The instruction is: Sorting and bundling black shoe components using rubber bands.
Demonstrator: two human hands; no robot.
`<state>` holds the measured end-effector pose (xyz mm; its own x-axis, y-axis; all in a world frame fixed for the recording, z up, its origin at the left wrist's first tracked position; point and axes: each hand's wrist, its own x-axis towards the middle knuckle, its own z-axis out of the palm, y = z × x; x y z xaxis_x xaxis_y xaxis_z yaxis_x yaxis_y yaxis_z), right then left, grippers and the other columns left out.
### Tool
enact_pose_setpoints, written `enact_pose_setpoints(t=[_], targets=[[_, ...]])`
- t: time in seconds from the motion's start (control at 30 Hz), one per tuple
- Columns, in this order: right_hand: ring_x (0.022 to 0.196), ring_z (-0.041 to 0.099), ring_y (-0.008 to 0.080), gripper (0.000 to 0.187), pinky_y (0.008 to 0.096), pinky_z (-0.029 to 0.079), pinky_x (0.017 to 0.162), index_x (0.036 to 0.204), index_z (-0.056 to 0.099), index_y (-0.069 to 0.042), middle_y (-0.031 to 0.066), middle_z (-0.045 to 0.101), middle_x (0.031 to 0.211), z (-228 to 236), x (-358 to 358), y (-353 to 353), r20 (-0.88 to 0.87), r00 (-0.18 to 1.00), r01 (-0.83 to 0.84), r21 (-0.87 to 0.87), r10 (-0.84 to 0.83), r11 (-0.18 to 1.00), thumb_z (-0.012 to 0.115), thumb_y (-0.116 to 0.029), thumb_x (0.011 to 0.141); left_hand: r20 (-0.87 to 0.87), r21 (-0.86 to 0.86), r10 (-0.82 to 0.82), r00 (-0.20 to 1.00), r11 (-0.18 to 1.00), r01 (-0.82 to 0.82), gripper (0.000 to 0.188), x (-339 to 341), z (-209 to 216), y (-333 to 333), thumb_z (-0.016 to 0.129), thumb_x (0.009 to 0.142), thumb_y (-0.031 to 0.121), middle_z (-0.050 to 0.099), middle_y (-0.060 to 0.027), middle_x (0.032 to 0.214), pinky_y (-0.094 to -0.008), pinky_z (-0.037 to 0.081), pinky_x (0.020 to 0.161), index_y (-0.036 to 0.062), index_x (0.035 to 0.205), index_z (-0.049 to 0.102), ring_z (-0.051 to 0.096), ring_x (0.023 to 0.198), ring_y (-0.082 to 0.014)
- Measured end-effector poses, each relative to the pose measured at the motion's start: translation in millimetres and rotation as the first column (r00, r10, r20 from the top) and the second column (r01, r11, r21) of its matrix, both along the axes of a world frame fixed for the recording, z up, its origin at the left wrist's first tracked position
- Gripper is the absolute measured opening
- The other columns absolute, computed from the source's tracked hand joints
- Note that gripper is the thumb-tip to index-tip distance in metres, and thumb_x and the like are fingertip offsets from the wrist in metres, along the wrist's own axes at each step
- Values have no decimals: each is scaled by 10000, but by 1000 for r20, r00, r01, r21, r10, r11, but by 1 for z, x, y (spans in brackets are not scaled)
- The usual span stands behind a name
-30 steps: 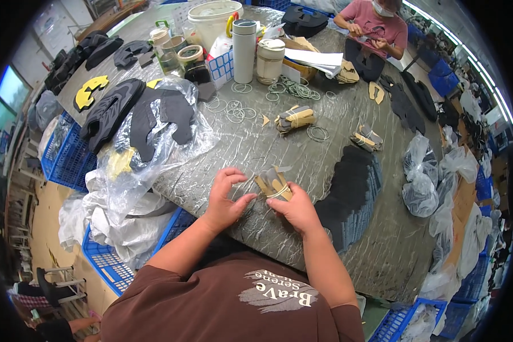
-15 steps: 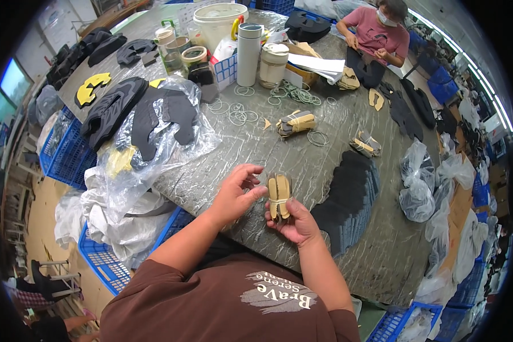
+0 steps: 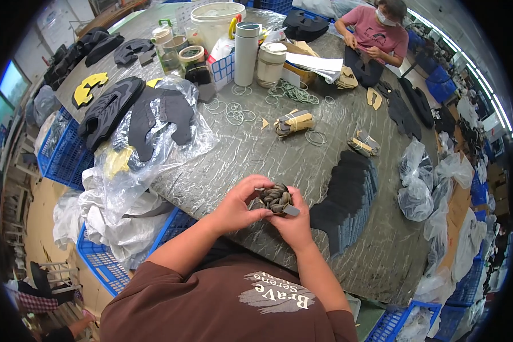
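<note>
Near the front edge of the table point(image 3: 233, 165), a bundle of small cut pieces point(image 3: 276, 198) is held between both hands. Its dark grey-brown layered side faces up, and a flat grey piece shows at its lower right. My left hand point(image 3: 242, 204) grips the bundle from the left with thumb and fingers. On the other side, my right hand point(image 3: 293, 224) closes round it; some of its fingers are hidden underneath. Farther back lie two banded tan bundles, one at the middle point(image 3: 293, 122) and one to the right point(image 3: 363, 143). A fanned stack of dark cut pieces point(image 3: 345, 199) lies right of my right hand.
Pale rubber bands point(image 3: 293, 93) lie before a grey bottle point(image 3: 246, 54), a jar point(image 3: 271, 64) and a white bucket point(image 3: 218, 23). Dark pieces on clear plastic point(image 3: 196, 139) cover the left. Blue crates point(image 3: 104, 259) stand beside the table. A masked person point(image 3: 376, 31) works at the far right.
The bundle has been turned from its tan banded face to its dark layered side. My left hand has moved in from beside it and now grips it too.
</note>
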<state>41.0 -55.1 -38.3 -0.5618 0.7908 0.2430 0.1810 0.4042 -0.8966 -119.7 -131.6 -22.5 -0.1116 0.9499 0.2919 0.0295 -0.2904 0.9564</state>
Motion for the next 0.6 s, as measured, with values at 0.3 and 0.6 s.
enact_pose_setpoints(t=[0.3,0.6], targets=[[940,531,311,508,388,449,819,1053,511,-58,108,562,983,10,-4,0,70,991,-126,273,111,954,717,-27,590,-383,58,43,923,998,-22,269,-24,25,6,735,720,36,627,-90,937,-288,490,764,16,974,648,611,891,-206],[910,525,336,547,400,454,786,1088,505,-70,137,560,965,1,-3,-3,78,987,-156,299,138,941,673,-20,570,-97,-320,110,989,938,-135,232,-23,2,10,710,726,18,624,-100,853,-292,496,681,-2,934,609,616,720,-211]])
